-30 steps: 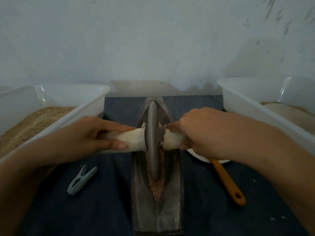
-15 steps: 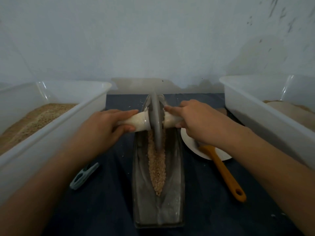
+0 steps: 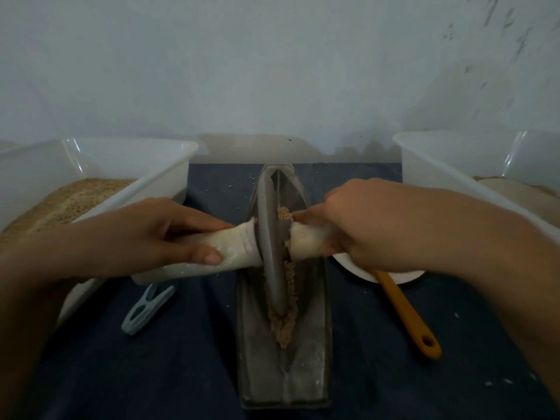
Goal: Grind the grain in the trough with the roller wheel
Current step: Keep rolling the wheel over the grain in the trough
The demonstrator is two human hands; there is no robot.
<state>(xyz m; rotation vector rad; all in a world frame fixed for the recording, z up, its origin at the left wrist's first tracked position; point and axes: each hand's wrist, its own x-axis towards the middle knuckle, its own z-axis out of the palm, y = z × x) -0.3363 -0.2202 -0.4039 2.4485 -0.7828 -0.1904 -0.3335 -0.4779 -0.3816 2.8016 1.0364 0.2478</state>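
Observation:
A long grey metal trough (image 3: 309,353) lies lengthwise on the dark cloth, its groove holding brown grain (image 3: 285,328). A grey roller wheel (image 3: 271,250) stands upright in the groove near the middle, its lower rim in the grain. A pale wrapped axle runs through the wheel. My left hand (image 3: 157,234) grips the left end of the axle, and my right hand (image 3: 360,228) grips the right end. More grain shows just behind the wheel.
A white tub (image 3: 157,177) with brown grain stands at the left; another white tub (image 3: 439,177) with paler contents at the right. A blue-grey clothes peg (image 3: 145,307) lies left of the trough. A white plate (image 3: 397,275) and an orange-handled tool (image 3: 409,316) lie to the right.
Both hands have pulled the wheel back toward me along the groove, from the trough's far end to its middle. The grip on the axle is unchanged.

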